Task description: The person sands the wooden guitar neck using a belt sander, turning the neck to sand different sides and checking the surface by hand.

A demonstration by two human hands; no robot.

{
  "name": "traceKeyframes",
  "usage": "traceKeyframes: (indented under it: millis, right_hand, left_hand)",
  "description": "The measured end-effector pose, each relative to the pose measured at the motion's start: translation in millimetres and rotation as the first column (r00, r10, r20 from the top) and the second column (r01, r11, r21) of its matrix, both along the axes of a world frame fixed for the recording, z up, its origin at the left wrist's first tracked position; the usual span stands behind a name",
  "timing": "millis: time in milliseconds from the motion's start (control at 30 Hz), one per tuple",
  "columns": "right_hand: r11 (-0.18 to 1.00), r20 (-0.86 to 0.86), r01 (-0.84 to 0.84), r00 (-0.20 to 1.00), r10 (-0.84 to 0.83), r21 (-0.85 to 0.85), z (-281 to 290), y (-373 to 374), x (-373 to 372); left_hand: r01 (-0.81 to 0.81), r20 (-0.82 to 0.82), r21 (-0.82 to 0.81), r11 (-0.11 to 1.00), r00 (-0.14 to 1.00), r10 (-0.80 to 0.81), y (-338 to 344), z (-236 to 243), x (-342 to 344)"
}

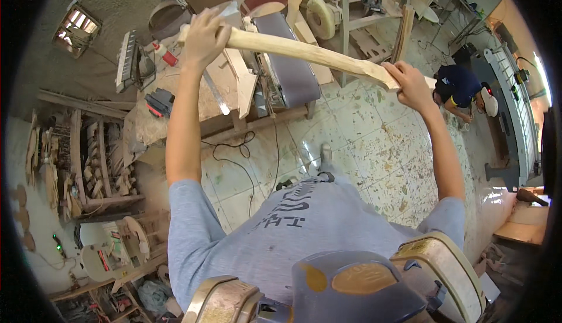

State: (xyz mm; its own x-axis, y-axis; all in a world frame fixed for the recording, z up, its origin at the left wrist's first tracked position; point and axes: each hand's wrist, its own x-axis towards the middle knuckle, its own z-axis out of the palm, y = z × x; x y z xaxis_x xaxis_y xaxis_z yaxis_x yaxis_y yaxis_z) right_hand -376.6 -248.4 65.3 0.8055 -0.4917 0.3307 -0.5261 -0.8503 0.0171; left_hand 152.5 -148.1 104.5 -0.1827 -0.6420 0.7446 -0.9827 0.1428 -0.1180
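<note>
A long, pale, slightly curved wooden piece point(304, 51) spans the space between my raised hands. Near its left end, my left hand point(205, 37) is wrapped round it. Toward the other end, my right hand point(411, 86) grips it, with a short tip showing past the fingers. Behind the piece stands a belt sander, its wide dark belt point(293, 80) tilted toward me. I cannot tell whether the wood touches the belt. Cut wooden boards point(239, 83) lie on the workbench point(175, 106) below my left hand.
On the bench are a red bottle point(165, 55) and a dark power tool point(158, 103). A black cable point(240, 147) loops on the tiled floor. A co-worker point(462, 86) crouches at the right by a long machine point(506, 106). Wood scraps fill a rack point(105, 159) at left.
</note>
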Motion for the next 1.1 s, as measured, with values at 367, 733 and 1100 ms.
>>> traceKeyframes:
  millis: [367, 733, 1100]
  right_hand:
    - [0.974, -0.208, -0.165, 0.969, 0.131, -0.155, -53, -225, 33]
    - [0.938, -0.225, -0.145, 0.971, 0.074, -0.315, -86, -309, 136]
    - [0.937, -0.169, -0.105, 0.984, 0.05, -0.334, -87, -251, 207]
  left_hand:
    - [-0.122, -0.29, 0.57, 0.813, 0.895, 0.338, -43, -108, -10]
    - [-0.211, -0.416, 0.671, 0.711, 0.686, 0.597, -16, -130, 16]
    - [-0.197, -0.37, 0.705, 0.681, 0.718, 0.59, 58, -118, 59]
